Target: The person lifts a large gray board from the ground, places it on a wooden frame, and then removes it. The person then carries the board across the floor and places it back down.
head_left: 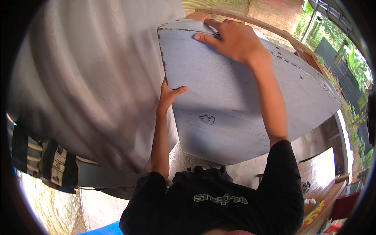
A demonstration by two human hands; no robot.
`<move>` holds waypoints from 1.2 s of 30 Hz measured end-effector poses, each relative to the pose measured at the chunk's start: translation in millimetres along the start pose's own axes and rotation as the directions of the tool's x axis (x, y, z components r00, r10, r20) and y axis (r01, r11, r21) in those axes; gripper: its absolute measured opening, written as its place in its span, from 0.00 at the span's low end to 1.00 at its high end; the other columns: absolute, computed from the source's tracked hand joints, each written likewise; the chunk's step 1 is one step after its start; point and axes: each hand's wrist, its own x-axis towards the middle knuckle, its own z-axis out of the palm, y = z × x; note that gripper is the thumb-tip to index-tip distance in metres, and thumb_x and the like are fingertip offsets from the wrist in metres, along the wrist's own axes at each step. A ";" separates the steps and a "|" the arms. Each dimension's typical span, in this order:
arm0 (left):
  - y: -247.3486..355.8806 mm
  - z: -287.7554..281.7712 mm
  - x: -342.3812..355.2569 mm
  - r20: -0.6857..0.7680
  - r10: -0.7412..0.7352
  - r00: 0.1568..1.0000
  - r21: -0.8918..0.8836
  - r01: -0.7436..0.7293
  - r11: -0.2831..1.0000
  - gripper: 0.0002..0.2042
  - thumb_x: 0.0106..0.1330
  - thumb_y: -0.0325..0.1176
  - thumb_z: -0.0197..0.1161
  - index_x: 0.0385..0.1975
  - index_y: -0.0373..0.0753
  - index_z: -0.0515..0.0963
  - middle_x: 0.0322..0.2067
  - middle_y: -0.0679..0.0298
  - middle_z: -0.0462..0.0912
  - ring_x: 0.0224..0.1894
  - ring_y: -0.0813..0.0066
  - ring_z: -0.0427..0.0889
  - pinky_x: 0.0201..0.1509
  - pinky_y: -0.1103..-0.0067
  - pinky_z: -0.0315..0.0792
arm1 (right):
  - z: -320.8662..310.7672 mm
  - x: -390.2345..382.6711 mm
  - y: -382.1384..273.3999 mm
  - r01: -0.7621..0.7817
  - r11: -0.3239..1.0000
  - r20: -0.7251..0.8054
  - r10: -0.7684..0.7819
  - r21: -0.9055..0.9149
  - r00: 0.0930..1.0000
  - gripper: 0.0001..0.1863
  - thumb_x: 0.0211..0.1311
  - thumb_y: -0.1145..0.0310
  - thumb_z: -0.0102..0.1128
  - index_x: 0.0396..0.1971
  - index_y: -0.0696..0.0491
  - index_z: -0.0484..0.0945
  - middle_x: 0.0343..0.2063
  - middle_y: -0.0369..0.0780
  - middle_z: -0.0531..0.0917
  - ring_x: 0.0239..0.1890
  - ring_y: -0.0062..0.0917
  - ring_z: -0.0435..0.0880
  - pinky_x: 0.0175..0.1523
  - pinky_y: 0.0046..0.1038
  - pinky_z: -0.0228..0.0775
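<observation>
A large grey-painted wooden box or cabinet (227,86) stands tilted in front of me, its edges chipped and dark, with a small heart-like drawn mark on its face. My left hand (170,93) grips its left edge, thumb lying on the front face and the other fingers hidden behind. Up at the top edge, my right hand (239,41) bends over the corner with thumb and index finger pointing left. Between these two fingers shows a small thin dark-and-pale piece, too little of it visible to name.
Grey wavy sheeting (90,78) fills the left side, close to my left forearm. Beyond the box runs a wooden frame rail (274,29). A glossy board (319,170) leans at the lower right. Dark strapped gear (43,156) is at the lower left.
</observation>
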 end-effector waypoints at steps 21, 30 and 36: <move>95.1 10.7 -139.0 -0.225 0.155 0.962 0.085 -0.139 0.987 0.40 0.37 0.46 0.83 0.50 0.27 0.74 0.40 0.55 0.79 0.42 0.64 0.80 0.47 0.71 0.74 | -110.4 -76.5 -38.3 0.059 0.998 0.153 -0.058 0.000 0.987 0.41 0.43 0.32 0.66 0.55 0.44 0.79 0.41 0.45 0.86 0.40 0.37 0.86 0.49 0.32 0.75; 158.3 15.3 -201.5 -0.406 0.216 0.888 0.288 -0.100 0.952 0.40 0.37 0.52 0.81 0.46 0.27 0.75 0.36 0.58 0.77 0.39 0.65 0.78 0.43 0.71 0.72 | -138.3 -86.6 -32.2 0.354 0.910 -0.054 -0.351 0.214 0.935 0.43 0.46 0.30 0.62 0.51 0.53 0.81 0.30 0.47 0.85 0.33 0.38 0.84 0.42 0.34 0.72; 160.8 -12.9 -252.6 -0.480 0.200 0.854 0.251 -0.085 0.964 0.36 0.38 0.56 0.79 0.37 0.30 0.74 0.33 0.60 0.75 0.36 0.66 0.76 0.41 0.73 0.70 | -146.2 -97.6 -78.6 0.468 0.846 -0.098 -0.459 0.254 0.883 0.42 0.46 0.31 0.63 0.51 0.51 0.81 0.19 0.48 0.79 0.25 0.38 0.80 0.34 0.35 0.69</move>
